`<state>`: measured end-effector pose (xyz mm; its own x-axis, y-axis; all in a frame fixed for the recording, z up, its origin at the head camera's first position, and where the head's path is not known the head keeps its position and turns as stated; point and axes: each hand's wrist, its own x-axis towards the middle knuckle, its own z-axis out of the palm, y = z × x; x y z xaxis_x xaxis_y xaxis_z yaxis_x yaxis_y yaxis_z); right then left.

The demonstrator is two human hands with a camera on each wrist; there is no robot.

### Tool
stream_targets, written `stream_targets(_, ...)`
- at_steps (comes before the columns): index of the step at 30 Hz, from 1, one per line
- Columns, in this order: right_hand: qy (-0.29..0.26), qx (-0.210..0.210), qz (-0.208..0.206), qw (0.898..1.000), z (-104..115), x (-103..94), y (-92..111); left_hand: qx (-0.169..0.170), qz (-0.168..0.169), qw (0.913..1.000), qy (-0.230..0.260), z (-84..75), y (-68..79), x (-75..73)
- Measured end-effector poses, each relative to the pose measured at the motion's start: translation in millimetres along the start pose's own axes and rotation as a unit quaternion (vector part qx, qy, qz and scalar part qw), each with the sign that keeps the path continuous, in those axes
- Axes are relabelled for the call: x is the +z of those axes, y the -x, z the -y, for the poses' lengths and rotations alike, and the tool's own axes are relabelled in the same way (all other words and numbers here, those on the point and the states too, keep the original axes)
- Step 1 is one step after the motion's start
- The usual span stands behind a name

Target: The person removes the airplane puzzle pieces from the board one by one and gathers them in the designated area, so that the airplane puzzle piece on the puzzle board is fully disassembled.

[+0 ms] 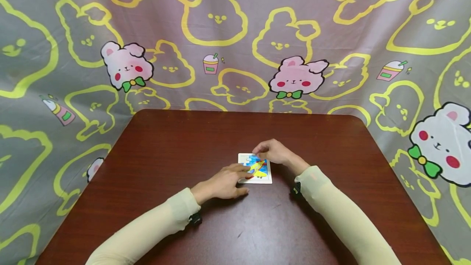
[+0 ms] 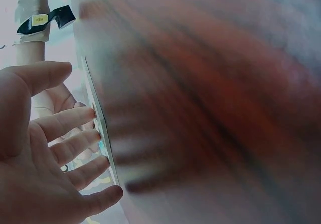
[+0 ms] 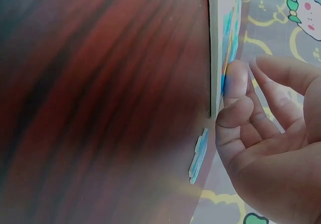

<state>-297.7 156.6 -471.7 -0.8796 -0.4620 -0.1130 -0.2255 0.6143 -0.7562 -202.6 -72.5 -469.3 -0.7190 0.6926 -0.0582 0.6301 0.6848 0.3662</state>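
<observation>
A flat, square picture puzzle (image 1: 262, 173) with a white frame lies on the table. It shows a yellow airplane with red parts on blue. My left hand (image 1: 229, 181) rests its spread fingers on the left side of the puzzle, its thumb apart on the near side. At the far right corner, my right hand (image 1: 275, 151) touches the picture with a fingertip. Its other fingers are bent, and nothing shows between thumb and forefinger in the right wrist view. A thin blue-topped puzzle piece (image 3: 199, 156) lies loose on the table beside the frame, hidden in the head view.
The dark reddish-brown table (image 1: 176, 142) has rounded far corners. A grey curtain (image 1: 228, 56) with yellow outlined cartoon animals hangs behind it and along both sides. Both wrists wear small black straps (image 1: 195, 218) over pale sleeves.
</observation>
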Motion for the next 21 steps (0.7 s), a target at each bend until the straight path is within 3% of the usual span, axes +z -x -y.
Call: stream_targets(21, -0.013, 0.006, 0.006, 1.000, 3.4, 4.6, -2.2, 0.001, -0.002, 1.0000, -0.009, -1.1, 0.6, 0.9)
